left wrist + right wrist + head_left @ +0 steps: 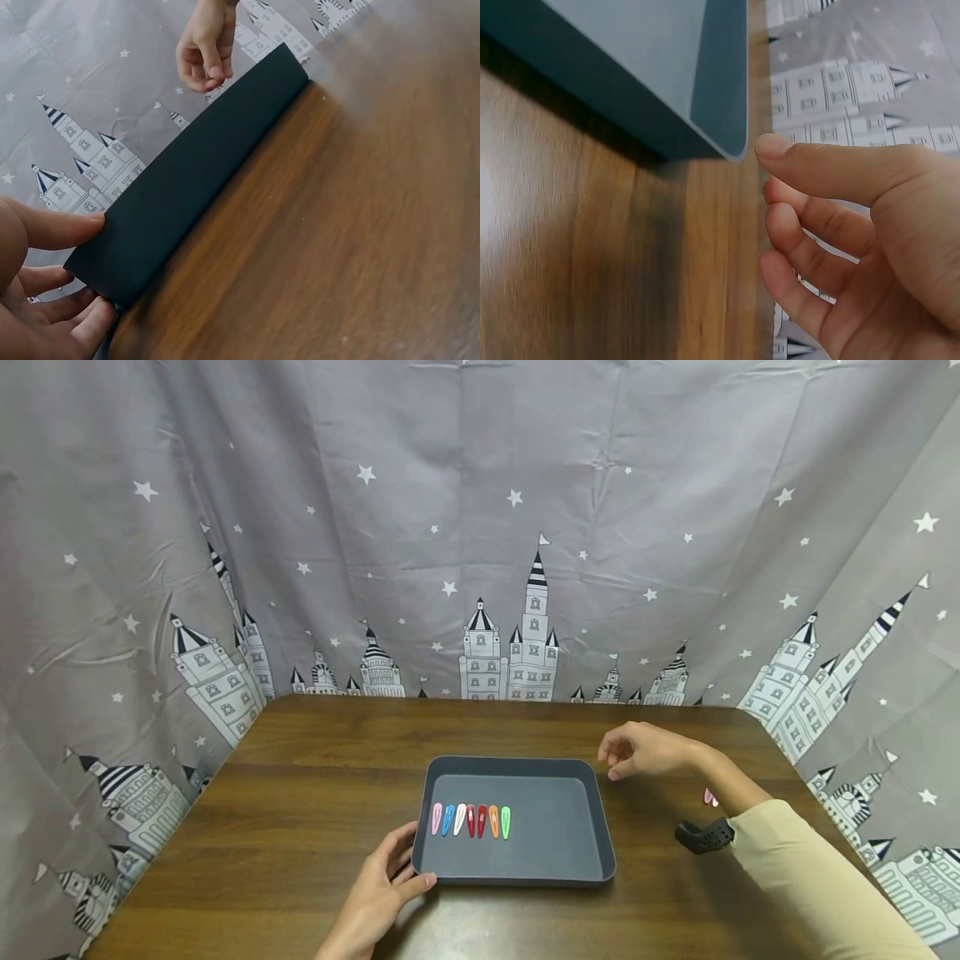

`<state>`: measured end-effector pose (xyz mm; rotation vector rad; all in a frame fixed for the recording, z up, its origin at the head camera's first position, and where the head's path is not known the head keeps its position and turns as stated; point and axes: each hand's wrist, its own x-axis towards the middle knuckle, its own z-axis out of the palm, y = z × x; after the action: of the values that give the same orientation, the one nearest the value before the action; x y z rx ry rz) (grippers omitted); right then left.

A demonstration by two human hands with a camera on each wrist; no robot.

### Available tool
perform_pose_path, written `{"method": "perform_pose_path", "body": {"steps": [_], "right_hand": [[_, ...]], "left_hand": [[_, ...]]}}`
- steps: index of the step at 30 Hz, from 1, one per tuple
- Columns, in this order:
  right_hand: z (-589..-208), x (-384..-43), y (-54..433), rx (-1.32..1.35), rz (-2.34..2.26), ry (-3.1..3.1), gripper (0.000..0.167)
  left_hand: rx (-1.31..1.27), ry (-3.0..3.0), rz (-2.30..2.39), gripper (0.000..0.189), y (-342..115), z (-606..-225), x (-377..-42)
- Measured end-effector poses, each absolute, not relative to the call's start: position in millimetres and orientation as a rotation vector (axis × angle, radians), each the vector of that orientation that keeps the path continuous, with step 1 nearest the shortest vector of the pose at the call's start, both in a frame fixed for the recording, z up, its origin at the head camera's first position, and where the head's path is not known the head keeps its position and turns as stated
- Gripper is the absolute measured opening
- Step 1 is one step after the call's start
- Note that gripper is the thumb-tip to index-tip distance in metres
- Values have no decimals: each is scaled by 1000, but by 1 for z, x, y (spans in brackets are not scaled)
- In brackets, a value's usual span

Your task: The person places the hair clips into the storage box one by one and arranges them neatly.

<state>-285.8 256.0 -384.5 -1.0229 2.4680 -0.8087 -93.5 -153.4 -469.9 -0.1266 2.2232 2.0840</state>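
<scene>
A dark grey rectangular tray sits on the table. My left hand grips its near left corner; in the left wrist view the thumb presses the outer wall and the fingers curl round the corner. Inside the tray, toward the left, several snap hair clips stand in a row: a pink clip, a blue clip, a white clip, two red ones, an orange clip and a green clip. My right hand hovers by the far right corner, fingers loosely bent, holding nothing.
Pink hair clips lie on the brown wooden table at the right, partly behind the right forearm. A black wrist-worn device shows below the right sleeve. A grey castle-print curtain hangs behind the table.
</scene>
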Motion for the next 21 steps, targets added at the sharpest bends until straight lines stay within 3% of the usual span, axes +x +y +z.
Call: {"method": "perform_pose_path", "body": {"steps": [14, 21], "right_hand": [[-392, -286, 312, -640, -935, 2578, 20], [-396, -284, 332, -609, -944, 2611, 22]], "left_hand": [[-174, 2265, 2049, 73, -148, -467, -96], [-145, 2284, 2055, 73, -149, -468, -95]]}}
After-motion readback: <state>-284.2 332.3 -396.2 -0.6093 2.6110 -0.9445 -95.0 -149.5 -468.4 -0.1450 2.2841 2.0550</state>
